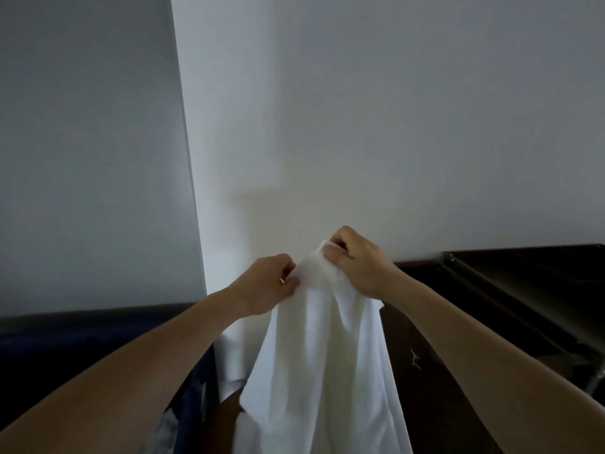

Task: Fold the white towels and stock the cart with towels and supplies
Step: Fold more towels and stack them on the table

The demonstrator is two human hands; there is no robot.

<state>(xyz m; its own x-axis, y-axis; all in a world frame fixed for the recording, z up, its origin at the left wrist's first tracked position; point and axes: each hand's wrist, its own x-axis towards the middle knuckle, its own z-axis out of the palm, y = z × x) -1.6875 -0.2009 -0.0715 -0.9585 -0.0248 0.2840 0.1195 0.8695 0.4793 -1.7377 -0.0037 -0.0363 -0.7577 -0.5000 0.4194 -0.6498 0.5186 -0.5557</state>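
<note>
Free air lies overhead; a white wall (393, 126) stands ahead, dark cabinet (451, 329) right, navy bin (82, 342) left, towel (320, 355) hanging between.

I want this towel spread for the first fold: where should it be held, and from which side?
Hold the white towel by its top edge, where the left hand and right hand now pinch it. It hangs bunched below them, so probably slide each hand outward along that edge to a corner, fingers coming from above.
</note>
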